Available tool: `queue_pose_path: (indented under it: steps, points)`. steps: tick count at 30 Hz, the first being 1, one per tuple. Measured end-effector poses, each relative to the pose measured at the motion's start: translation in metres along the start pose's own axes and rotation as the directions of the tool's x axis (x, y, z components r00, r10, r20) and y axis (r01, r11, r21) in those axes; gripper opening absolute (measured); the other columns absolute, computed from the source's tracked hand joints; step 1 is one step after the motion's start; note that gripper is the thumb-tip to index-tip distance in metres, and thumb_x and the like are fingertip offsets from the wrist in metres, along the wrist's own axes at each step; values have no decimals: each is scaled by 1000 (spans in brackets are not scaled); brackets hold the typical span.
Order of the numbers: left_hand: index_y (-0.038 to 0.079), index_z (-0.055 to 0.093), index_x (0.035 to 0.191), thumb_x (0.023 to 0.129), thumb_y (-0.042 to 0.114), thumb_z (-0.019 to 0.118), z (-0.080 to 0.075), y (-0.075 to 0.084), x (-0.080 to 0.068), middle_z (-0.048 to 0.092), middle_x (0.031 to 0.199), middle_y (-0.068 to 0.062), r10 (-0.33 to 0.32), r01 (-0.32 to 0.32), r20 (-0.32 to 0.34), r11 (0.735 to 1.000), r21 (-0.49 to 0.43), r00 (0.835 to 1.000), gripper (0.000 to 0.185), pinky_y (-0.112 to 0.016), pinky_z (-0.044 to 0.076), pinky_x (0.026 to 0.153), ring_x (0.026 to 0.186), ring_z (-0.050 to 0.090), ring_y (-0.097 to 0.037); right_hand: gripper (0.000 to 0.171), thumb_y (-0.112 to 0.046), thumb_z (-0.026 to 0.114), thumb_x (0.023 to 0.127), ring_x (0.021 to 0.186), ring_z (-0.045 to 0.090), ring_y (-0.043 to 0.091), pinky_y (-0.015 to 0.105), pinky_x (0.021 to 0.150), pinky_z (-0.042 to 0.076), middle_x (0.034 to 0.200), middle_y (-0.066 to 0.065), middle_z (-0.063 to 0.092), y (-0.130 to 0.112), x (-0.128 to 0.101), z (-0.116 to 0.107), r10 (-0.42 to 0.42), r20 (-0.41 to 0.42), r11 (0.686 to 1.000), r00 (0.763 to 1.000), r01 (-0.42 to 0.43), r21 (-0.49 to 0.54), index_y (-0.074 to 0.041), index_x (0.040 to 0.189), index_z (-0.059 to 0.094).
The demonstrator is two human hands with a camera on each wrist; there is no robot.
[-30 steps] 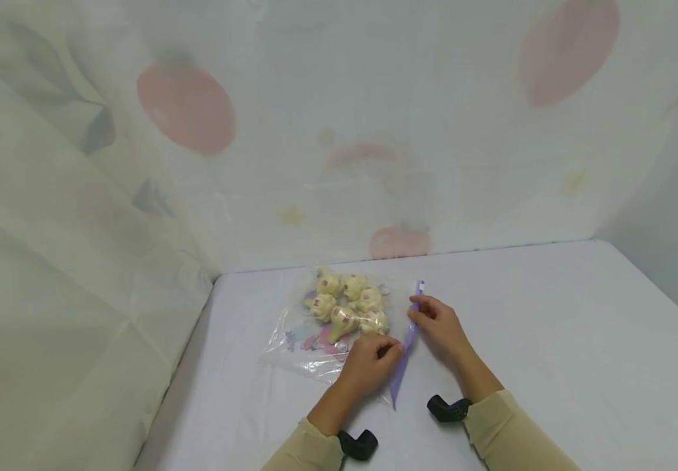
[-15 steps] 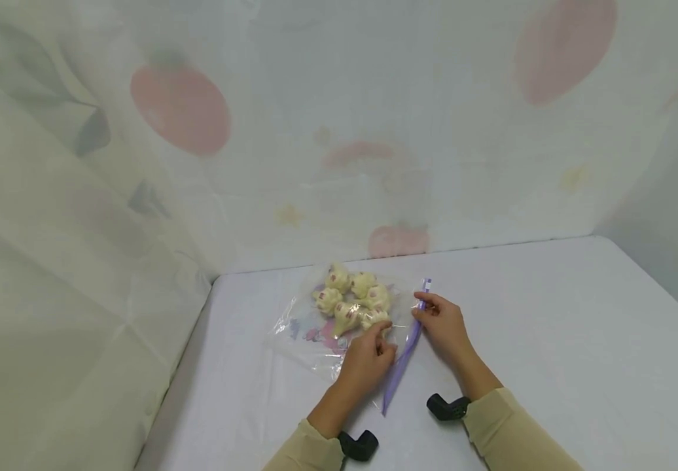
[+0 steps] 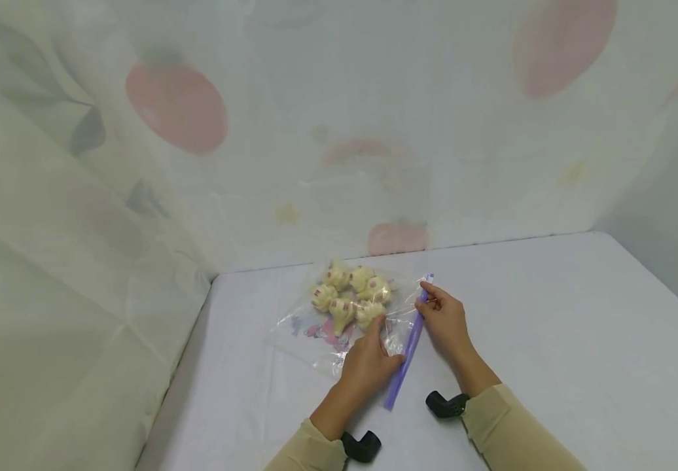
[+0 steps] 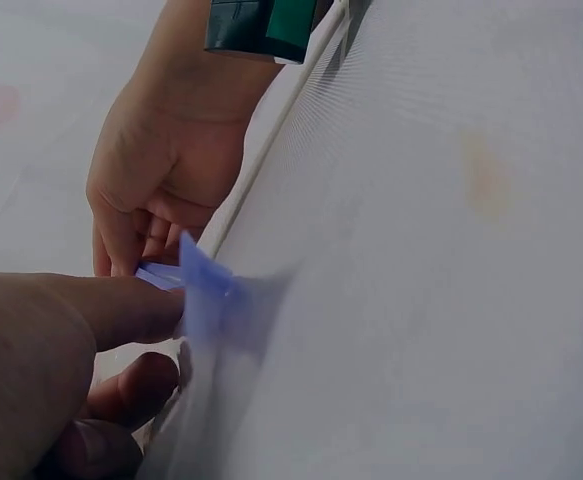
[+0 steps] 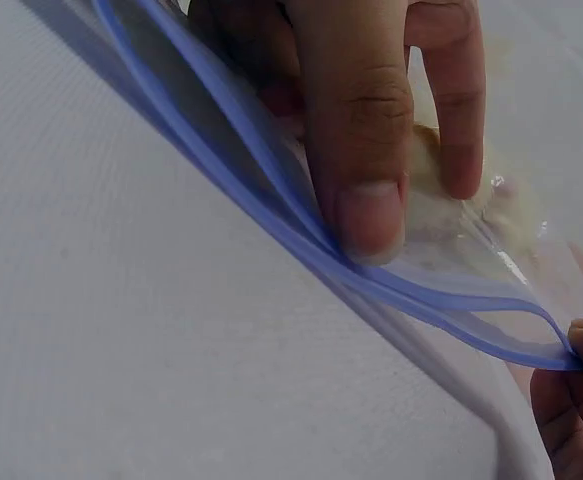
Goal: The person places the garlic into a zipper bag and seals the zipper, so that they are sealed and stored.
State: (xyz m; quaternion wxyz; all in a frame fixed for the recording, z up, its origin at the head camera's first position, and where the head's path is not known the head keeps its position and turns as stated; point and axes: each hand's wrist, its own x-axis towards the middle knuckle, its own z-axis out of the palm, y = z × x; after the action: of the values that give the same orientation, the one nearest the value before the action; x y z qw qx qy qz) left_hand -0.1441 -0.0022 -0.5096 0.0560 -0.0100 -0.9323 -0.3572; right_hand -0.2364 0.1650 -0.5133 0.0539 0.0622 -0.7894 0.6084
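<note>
At left of centre in the head view, we see a clear plastic zip bag with a cartoon print point(image 3: 315, 330) lying flat on the white cloth-covered table point(image 3: 551, 314). Inside it sits a cluster of cream-coloured, lumpy soft figures with pink marks point(image 3: 351, 296), bunched toward the bag's upper end.

The left hand point(image 3: 370, 360) reaches in from the lower edge of the frame, forearm in a beige sleeve point(image 3: 309, 451), and rests on the bag's near right corner. Its thumb and fingers pinch the lower part of the purple zip strip point(image 3: 406, 350); the left wrist view shows the thumb pressed against the strip's end.

The strip is a thin, smooth, flexible band. Its long axis runs diagonally, from lower centre up toward the right, and the bag's mouth faces right. In the right wrist view the two purple rails stand slightly parted, with the soft figures visible behind the film.

Further right, the right hand point(image 3: 445, 320) lies curled on the table, its fingertips gripping the strip's upper end.

A pale sheet printed with pink ovals point(image 3: 177, 108) hangs behind the table.
</note>
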Motion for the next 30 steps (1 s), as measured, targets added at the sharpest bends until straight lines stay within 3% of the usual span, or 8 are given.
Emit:
queue_pose_path:
  steps: [5,11,15,21,25,30]
  points:
    - [9,30,152,74,28,83,-2,-2,0,52,58,10,-8,8,-4,1000,7,1000,97,-24,38,46,49,46,-4,46,-5,70,89,75,52,9,15,61,46,100,13,60,0,1,0,1,-11,1000,1000,0,30,-5,134,60]
    - [12,58,134,79,26,80,-3,-8,-3,51,58,12,92,-95,47,993,63,995,61,-21,37,47,50,44,0,58,-4,71,87,70,59,3,18,64,52,93,11,65,6,3,-1,77,9,989,997,-77,125,-8,141,49]
    - [16,69,118,82,25,78,-4,-9,-4,52,60,14,154,-161,98,984,78,983,38,-18,38,50,53,45,3,62,-13,69,92,66,62,7,21,64,54,88,4,70,7,5,-5,138,36,975,990,-142,171,-9,147,41]
    - [18,72,112,85,25,76,-6,-11,1,54,62,15,211,-227,188,971,71,959,28,-16,38,52,55,45,4,46,-18,65,95,66,64,8,23,62,56,83,-2,71,4,11,-8,206,38,932,978,-207,299,0,136,53]
    - [17,74,110,86,24,74,-9,-11,3,54,62,15,225,-247,236,967,66,945,24,-15,38,53,55,45,4,41,-16,65,95,65,64,7,22,60,55,78,-5,70,5,14,-6,255,46,899,966,-255,356,2,131,57]
    - [14,73,112,89,25,71,-14,-11,4,56,65,14,222,-242,288,970,37,932,26,-16,40,56,58,47,3,41,-15,64,95,67,65,8,22,61,56,80,-5,70,7,16,-1,268,56,886,962,-269,377,3,132,55]
